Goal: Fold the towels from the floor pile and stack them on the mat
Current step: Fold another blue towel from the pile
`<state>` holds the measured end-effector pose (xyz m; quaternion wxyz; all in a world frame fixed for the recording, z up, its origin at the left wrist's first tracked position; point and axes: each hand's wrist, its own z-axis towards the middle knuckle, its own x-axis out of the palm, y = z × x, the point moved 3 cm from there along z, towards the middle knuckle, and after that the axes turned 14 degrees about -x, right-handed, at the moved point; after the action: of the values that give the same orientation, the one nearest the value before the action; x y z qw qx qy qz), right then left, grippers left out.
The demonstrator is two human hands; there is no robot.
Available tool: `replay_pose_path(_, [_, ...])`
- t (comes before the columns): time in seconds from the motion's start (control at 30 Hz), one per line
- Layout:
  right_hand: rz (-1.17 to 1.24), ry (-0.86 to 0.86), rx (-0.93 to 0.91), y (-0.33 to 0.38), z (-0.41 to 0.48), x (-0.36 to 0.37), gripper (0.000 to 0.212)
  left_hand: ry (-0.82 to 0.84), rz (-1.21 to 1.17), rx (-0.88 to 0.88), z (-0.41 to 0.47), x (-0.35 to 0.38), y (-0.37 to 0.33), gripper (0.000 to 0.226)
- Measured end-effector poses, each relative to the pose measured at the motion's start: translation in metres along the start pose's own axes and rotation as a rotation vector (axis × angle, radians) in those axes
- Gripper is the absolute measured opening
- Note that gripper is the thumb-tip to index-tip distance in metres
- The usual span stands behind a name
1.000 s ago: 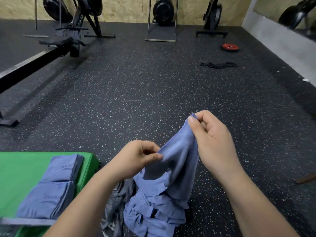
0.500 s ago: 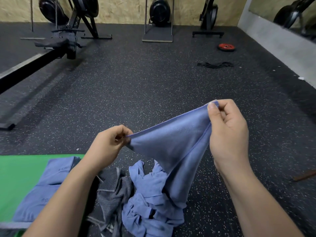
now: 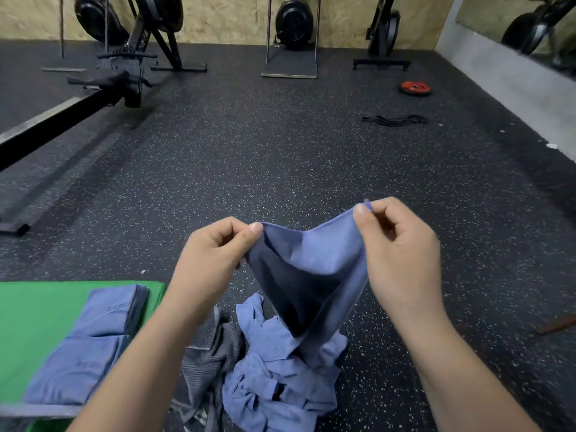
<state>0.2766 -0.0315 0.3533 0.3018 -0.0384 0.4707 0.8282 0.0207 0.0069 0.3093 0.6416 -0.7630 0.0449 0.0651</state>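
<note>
Cloth hangs in a sagging V between the two hands: the blue towel point(image 3: 311, 269) is lifted off the floor pile point(image 3: 280, 388), its tail trailing down into the heap at six o'clock. The left hand point(image 3: 215, 260) pinches the top edge between thumb and curled fingers at nine o'clock of the towel. The right hand point(image 3: 402, 254) pinches a corner at two o'clock, a little higher. The edge between them is slack and one layer droops behind the other, so the towel is not yet spread.

To do this step well, I judge the left hand should slide outward along the hem until it finds the true corner, keeping light tension so the edge runs straight. Then both hands should lift high enough that the tail clears the pile and does not drag along the grey striped towel point(image 3: 208, 353) at nine o'clock of the heap.

The mat point(image 3: 37, 313) lies at eight o'clock of the hands, with the folded stack point(image 3: 103, 338) of blue towels on it. The new fold should match that footprint, edges aligned, so the stack sits level.
</note>
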Motion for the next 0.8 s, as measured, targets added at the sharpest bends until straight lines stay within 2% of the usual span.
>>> replay_pose_path(0.23, [-0.072,0.174,-0.106,0.019,-0.027,0.036,0.014,-0.021,-0.071,-0.055,-0.019,0.027,0.005,0.032])
replay_pose_path(0.33, [-0.032,0.194,-0.098,0.025,-0.033,0.046,0.015,-0.036,-0.078,-0.053,-0.021,0.025,0.002,0.018])
replay_pose_path(0.43, [-0.038,0.210,-0.123,0.027,-0.037,0.052,0.014,0.035,-0.086,-0.063,-0.023,0.025,0.001,0.005])
replay_pose_path(0.6, [-0.151,0.216,-0.210,0.023,-0.041,0.055,0.017,0.047,-0.064,-0.055,-0.028,0.024,-0.001,0.009])
replay_pose_path(0.8, [-0.246,0.222,-0.282,0.025,-0.047,0.062,0.009,0.024,-0.058,-0.068,-0.031,0.027,-0.003,0.013])
